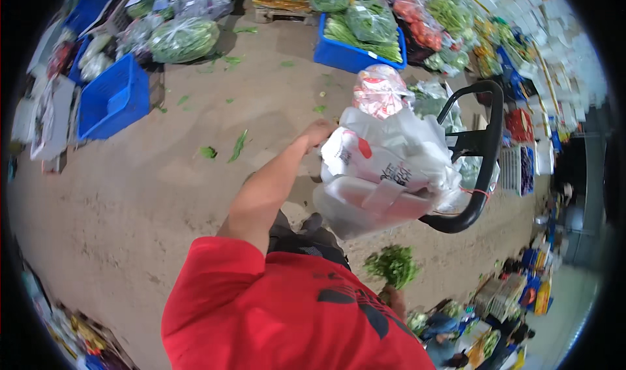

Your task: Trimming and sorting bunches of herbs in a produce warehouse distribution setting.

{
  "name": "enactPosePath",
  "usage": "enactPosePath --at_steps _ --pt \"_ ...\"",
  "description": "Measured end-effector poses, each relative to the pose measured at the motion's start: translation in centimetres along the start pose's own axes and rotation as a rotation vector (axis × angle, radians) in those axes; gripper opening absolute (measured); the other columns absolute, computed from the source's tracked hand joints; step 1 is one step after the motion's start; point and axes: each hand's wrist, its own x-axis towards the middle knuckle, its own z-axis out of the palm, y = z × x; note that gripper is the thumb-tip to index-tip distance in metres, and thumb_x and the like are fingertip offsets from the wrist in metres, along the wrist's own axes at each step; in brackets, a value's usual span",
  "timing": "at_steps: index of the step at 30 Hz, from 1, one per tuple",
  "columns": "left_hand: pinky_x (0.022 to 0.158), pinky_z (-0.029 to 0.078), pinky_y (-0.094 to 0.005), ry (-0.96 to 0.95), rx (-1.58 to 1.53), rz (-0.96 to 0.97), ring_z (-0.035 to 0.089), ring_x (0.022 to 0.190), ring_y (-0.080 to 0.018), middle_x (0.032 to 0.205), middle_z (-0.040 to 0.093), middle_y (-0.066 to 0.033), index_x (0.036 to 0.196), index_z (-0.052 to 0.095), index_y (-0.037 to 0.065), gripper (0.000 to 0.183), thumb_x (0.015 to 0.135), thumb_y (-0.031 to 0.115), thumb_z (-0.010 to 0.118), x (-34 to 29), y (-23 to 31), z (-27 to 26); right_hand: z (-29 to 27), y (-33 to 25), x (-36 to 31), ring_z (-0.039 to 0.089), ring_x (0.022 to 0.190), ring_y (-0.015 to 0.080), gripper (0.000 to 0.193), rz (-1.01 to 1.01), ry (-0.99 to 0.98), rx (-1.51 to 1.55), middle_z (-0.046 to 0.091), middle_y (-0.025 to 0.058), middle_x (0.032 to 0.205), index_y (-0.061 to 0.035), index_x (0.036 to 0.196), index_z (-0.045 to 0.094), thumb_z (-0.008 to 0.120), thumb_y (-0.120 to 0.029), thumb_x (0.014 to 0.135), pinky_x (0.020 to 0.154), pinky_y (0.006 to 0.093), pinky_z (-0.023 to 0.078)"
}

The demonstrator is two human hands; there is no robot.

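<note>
My left hand [317,135] is stretched forward, its fingers closed at the edge of a white plastic bag [385,164] with red and dark print. The bag is part of a bulky bundle of thin carrier bags hanging by a black cart handle [490,151]. Just beyond the bundle is a clear bag with red-and-white contents [381,91]. Low by my right side, my right hand [394,298] is closed around the stems of a bunch of leafy greens [392,265]. My red shirt hides part of the right arm.
Blue crates [114,99] stand at the left; another blue crate [362,47] holds green vegetables ahead. Bagged greens [184,40] and bagged tomatoes [417,24] line the far side. Loose leaves [238,145] lie on the floor. People [443,337] are among vegetables at lower right.
</note>
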Motion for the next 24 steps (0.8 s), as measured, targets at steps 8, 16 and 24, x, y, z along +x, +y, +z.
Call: enactPosePath --at_steps 8,16,24 --pt "0.083 0.054 -0.0439 -0.118 0.084 0.345 0.071 0.094 -0.0359 0.099 0.074 -0.0195 0.112 0.067 0.000 0.037 0.080 0.019 0.075 3.1 8.0 2.7 14.5 -0.8 -14.5 0.068 0.079 0.0266 0.029 -0.056 0.274 0.098 0.071 0.0125 0.085 -0.0050 0.097 0.071 0.067 -0.032 0.087 0.069 0.0403 0.054" --pt "0.077 0.051 -0.0572 0.130 0.451 0.797 0.066 0.090 -0.0492 0.094 0.068 -0.0279 0.100 0.062 0.001 0.023 0.086 0.017 0.071 6.2 14.3 -0.2 24.8 -1.1 -19.6 0.065 0.078 0.0223 0.029 0.001 0.254 -0.118 0.070 0.0102 0.085 -0.0029 0.095 0.072 0.066 -0.030 0.087 0.069 0.0393 0.051" --pt "0.090 0.051 -0.0480 0.174 0.616 1.068 0.062 0.102 -0.0416 0.107 0.065 -0.0222 0.111 0.072 0.003 0.024 0.088 0.006 0.064 5.9 17.9 -1.6 31.5 0.2 -20.7 0.062 0.073 0.0197 0.025 -0.003 0.213 -0.013 0.066 0.0073 0.079 -0.0017 0.089 0.069 0.066 -0.026 0.087 0.064 0.0369 0.048"
